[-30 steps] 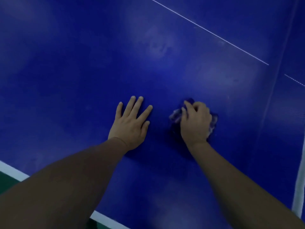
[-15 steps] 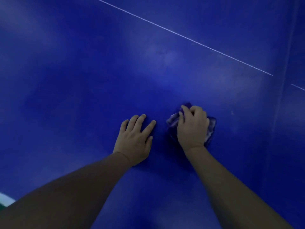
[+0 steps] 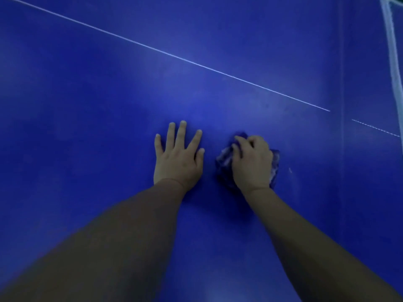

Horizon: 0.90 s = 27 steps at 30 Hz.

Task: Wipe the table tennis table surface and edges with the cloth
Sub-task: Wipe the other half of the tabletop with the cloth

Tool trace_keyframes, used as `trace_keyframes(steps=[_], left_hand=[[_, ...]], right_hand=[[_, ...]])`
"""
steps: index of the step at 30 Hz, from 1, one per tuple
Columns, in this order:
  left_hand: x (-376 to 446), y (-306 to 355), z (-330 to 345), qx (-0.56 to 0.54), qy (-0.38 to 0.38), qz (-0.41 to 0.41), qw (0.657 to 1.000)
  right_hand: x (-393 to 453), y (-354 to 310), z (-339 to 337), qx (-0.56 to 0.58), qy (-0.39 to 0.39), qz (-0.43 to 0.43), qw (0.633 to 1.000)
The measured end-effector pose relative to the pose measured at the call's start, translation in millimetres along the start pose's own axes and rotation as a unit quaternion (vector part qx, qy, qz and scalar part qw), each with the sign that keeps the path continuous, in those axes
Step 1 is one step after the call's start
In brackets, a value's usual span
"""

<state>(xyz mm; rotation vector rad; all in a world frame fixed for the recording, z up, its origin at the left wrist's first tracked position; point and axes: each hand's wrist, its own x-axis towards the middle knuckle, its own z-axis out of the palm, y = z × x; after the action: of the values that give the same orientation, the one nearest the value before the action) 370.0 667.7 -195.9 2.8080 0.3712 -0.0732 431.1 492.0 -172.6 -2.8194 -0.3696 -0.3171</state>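
The blue table tennis table (image 3: pixel 109 127) fills the view. My right hand (image 3: pixel 253 162) grips a crumpled blue and white cloth (image 3: pixel 224 159) and presses it onto the surface; most of the cloth is hidden under the hand. My left hand (image 3: pixel 177 155) lies flat on the table just left of the cloth, fingers straight and spread, holding nothing.
A thin white centre line (image 3: pixel 174 55) runs diagonally from upper left to right. A seam between table halves (image 3: pixel 343 105) runs down the right side. The table's white edge stripe (image 3: pixel 392 51) shows at the top right corner.
The view has shifted further onto the table, so the near white edge is out of sight. My left fingers have straightened and spread. The right hand keeps the cloth.
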Motion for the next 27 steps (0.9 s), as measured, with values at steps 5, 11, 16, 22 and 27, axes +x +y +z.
trace_keyframes(steps=[5,11,16,22,27], left_hand=[[0,1,1,0.015,-0.013,0.012,1.0],[2,1,-3,0.016,-0.019,0.006,1.0],[2,0,-7,0.007,-0.048,0.005,0.999],[33,31,-16,-0.062,0.011,-0.083,0.995],[93,87,-4,-0.108,0.033,-0.146,0.983]], right_hand=[[-49,-2,-11,0.011,-0.015,-0.064,0.998],[47,-17,16,0.028,-0.017,-0.065,0.997],[65,-3,18,-0.035,-0.005,0.15,0.988],[90,-9,24,0.039,-0.035,-0.204,0.978],[141,7,44,-0.002,-0.014,-0.009,1.0]])
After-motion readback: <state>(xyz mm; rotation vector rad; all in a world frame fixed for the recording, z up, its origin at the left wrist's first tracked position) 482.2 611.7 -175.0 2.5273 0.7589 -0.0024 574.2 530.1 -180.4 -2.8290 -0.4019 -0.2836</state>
